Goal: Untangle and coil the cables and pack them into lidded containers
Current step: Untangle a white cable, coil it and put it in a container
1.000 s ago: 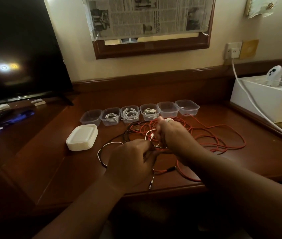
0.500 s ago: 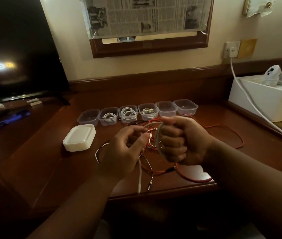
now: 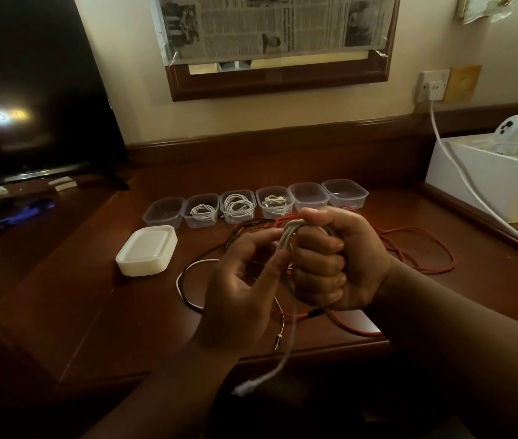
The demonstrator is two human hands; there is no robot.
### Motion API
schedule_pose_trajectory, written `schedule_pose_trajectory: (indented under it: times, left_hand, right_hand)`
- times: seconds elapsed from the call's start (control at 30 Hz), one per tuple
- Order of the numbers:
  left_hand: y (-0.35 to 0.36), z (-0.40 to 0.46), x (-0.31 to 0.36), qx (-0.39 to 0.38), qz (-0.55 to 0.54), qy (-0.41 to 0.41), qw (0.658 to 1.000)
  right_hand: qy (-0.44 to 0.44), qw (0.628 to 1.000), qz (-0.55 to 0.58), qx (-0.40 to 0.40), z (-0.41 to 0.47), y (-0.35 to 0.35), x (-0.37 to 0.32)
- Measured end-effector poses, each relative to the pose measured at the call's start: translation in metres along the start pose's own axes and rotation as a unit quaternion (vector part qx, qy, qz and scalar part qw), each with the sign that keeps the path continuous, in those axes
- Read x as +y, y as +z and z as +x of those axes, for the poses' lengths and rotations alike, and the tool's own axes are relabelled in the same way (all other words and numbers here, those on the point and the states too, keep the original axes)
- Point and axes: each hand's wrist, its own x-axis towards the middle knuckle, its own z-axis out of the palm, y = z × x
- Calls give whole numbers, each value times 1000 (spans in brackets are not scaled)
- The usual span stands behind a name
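1. Gripping a coiled white cable (image 3: 287, 240), the right hand (image 3: 330, 261) has its fingers curled tight around the loops, thumb pressed on top.
2. The left hand (image 3: 242, 280) pinches the same cable just left of the right fingers; its smooth round tail hangs below both hands to a white plug (image 3: 245, 388).
3. Behind the fingers, thin red cables (image 3: 409, 245) sprawl tangled on the glossy brown wooden desk (image 3: 93, 312).
4. Beyond them stand six clear plastic rectangular containers (image 3: 344, 193) in a row; three hold coiled white cables.
5. Left of the fingers sits a stack of white lids (image 3: 147, 250).
6. The newspaper (image 3: 270, 23) print on the wall is too small to read.
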Motion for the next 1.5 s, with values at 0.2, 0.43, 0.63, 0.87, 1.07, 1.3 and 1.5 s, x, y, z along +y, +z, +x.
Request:
schedule_pose_trajectory:
  times: [0.2, 0.43, 0.63, 0.87, 1.07, 1.3, 1.5]
  left_hand:
    - [1, 4, -11, -36, 1, -73, 997]
    - [10, 14, -24, -34, -69, -135, 988]
    - [2, 25, -17, -74, 10, -48, 996]
    - [-4, 55, -34, -68, 6, -127, 990]
    - [4, 96, -76, -14, -264, -351, 898]
    - [3, 117, -148, 31, -467, -411, 782]
    - [4, 120, -185, 20, -418, -402, 815]
  right_hand:
    - [3, 999, -35, 27, -6, -20, 0]
    - [8, 947, -241, 214, -10, -20, -14]
    - [-30, 884, -366, 291, -20, -30, -25]
    - [-43, 611, -687, 390, -10, -52, -23]
    - [-1, 457, -764, 455, 10, -117, -29]
    - [49, 489, -715, 498, 37, -185, -29]
    - [-31, 697, -475, 535, 38, -221, -12]
